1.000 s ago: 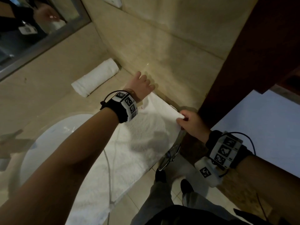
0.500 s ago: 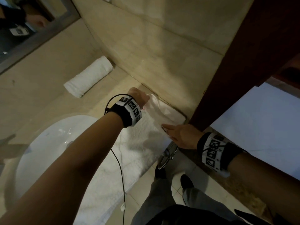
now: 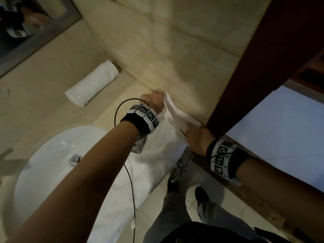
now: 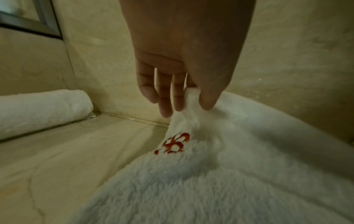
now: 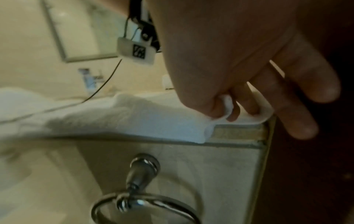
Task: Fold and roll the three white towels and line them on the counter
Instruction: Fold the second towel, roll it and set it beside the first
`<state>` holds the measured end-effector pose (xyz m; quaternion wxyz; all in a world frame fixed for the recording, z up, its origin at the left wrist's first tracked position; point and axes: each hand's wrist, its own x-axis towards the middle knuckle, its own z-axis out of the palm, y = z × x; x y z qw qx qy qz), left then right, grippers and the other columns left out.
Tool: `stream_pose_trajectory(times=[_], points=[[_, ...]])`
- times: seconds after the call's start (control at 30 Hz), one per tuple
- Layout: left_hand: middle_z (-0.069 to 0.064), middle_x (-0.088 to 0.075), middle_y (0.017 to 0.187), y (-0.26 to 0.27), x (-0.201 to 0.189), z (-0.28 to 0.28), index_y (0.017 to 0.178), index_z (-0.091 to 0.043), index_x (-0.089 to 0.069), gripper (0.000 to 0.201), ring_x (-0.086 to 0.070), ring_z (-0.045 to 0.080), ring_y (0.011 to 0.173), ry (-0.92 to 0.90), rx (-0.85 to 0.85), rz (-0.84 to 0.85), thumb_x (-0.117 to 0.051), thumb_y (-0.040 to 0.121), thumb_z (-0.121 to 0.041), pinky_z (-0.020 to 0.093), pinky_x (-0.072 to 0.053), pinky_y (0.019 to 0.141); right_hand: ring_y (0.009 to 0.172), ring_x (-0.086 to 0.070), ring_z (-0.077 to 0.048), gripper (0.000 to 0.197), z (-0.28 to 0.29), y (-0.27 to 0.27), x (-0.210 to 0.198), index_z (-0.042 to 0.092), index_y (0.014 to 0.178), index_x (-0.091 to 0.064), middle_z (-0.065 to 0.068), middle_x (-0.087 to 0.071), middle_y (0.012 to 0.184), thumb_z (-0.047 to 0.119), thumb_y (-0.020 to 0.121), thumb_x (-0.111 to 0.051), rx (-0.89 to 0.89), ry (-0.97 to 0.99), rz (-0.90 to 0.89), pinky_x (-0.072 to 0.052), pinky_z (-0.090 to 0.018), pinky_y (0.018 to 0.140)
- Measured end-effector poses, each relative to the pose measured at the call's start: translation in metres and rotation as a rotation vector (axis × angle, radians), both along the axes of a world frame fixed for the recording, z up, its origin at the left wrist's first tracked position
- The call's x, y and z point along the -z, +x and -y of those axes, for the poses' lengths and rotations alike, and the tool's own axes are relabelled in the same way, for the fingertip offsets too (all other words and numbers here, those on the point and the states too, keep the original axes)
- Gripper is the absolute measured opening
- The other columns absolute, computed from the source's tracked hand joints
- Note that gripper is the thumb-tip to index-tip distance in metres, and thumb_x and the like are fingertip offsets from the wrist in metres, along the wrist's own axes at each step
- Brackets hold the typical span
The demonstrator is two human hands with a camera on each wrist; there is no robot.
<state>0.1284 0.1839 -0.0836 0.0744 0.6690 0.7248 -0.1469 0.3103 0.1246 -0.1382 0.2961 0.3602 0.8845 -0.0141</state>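
A white towel [image 3: 154, 155] with a red embroidered mark [image 4: 173, 145] lies spread on the beige counter [image 3: 108, 116], partly over the sink. My left hand [image 3: 154, 100] pinches its far corner [image 4: 191, 97] between thumb and fingers, lifted off the counter by the wall. My right hand [image 3: 194, 137] pinches the near corner [image 5: 226, 106] at the counter's right end. The towel's end edge [image 3: 177, 116] is raised between both hands. A rolled white towel [image 3: 93, 83] lies in the back corner against the wall, also seen as a rolled towel [image 4: 38, 112] left of my left hand.
A white sink basin [image 3: 52, 163] with a drain sits left of the towel. A chrome towel ring [image 5: 134, 197] hangs on the counter's front. A dark wooden door frame [image 3: 254, 67] stands right of the counter. A mirror [image 3: 26, 23] is at upper left.
Both hands have gone from pressing on the towel's end to pinching its two corners, and the end edge has lifted off the counter. The camera view has tilted slightly.
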Motion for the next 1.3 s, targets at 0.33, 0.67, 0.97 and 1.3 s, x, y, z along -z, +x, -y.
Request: stream_pose_trajectory(times=[0.33, 0.67, 0.97, 1.3], points=[[0.011, -0.053, 0.128, -0.013, 0.014, -0.001, 0.129, -0.015, -0.045, 0.039, -0.053, 0.029, 0.115, 0.094, -0.117, 0.195, -0.041, 0.096, -0.035, 0.035, -0.042, 0.093, 0.017, -0.038, -0.014, 0.047, -0.009, 0.012, -0.002, 0.009, 0.025, -0.043, -0.001, -0.038, 0.025, 0.0, 0.015, -0.089, 0.245, 0.081, -0.389, -0.032, -0.014, 0.029], [0.014, -0.048, 0.125, -0.014, 0.027, -0.012, 0.126, -0.015, -0.049, 0.035, -0.055, 0.032, 0.111, 0.06, -0.231, 0.452, -0.039, 0.093, -0.011, 0.035, -0.042, 0.092, 0.048, -0.064, -0.018, 0.025, -0.013, -0.017, -0.008, 0.015, 0.085, -0.07, -0.004, -0.066, 0.059, 0.025, 0.064, -0.079, 0.082, 0.237, -0.205, -0.044, -0.021, 0.043], [0.017, -0.041, 0.131, -0.055, 0.039, 0.051, 0.135, -0.01, -0.036, 0.052, -0.05, 0.035, 0.115, 0.121, -0.411, 0.583, -0.053, 0.086, -0.01, 0.042, -0.043, 0.096, 0.09, -0.067, -0.024, 0.029, -0.009, -0.019, -0.01, 0.008, 0.094, -0.069, -0.005, -0.07, 0.095, 0.002, 0.093, -0.041, 0.282, 0.09, 0.016, -0.049, -0.031, 0.064], [0.008, -0.046, 0.128, -0.058, 0.069, 0.152, 0.13, -0.012, -0.037, 0.053, -0.046, 0.028, 0.117, 0.016, -0.693, 0.162, -0.055, 0.086, -0.035, 0.044, -0.04, 0.09, 0.103, -0.064, -0.021, 0.03, -0.032, -0.039, 0.001, 0.009, 0.116, -0.058, -0.004, -0.065, 0.114, 0.003, 0.095, -0.037, 0.179, 0.214, 0.116, -0.051, -0.033, 0.076]])
